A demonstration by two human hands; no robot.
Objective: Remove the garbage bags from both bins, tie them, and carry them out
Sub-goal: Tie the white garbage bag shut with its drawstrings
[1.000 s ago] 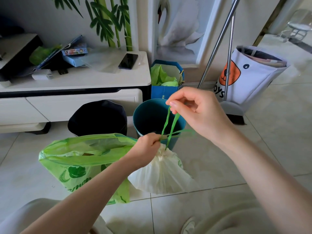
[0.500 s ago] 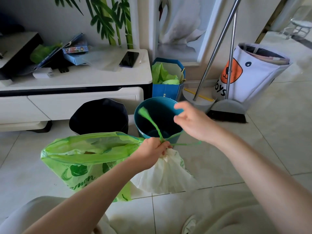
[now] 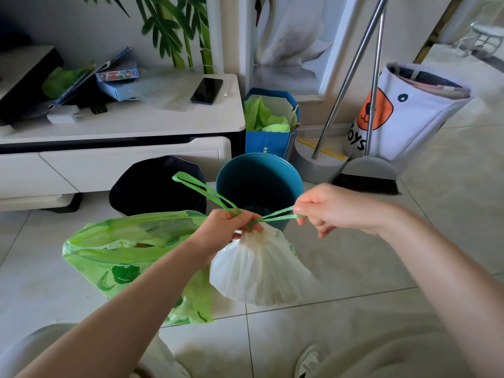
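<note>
While the person's pale trouser legs fill the frame's bottom edge, both forearms reach up toward the middle. At about 7 o'clock from the centre lies the green bag (image 3: 114,257), its mouth slack and open on the tiled floor (image 3: 368,268). Just right of it hangs the white garbage bag (image 3: 259,271), its neck gathered shut. The left hand (image 3: 231,230) clenches that gathered neck and the base of one green drawstring loop (image 3: 201,190), which now stands out toward 10 o'clock across the black bin; half a second ago it rose more steeply in front of the blue bin. The right hand (image 3: 330,208), at 3 o'clock from the knot, pinches the other drawstring loop (image 3: 278,215) between thumb and forefinger and holds it taut and nearly level, whereas before it was higher, over the bin's rim, with the cord slacker below it.

Behind the hands stand the two bins: the black bin (image 3: 155,186) at 11 o'clock and the blue bin (image 3: 259,181) at 12, its inside bare of any liner. Farther back, a blue paper bag (image 3: 268,143) with green tissue leans by the white cabinet (image 3: 122,148), on whose top lies a phone (image 3: 206,90). At 2 o'clock a broom (image 3: 366,181) and dustpan (image 3: 316,165) stand before a toy bag (image 3: 409,110).
</note>
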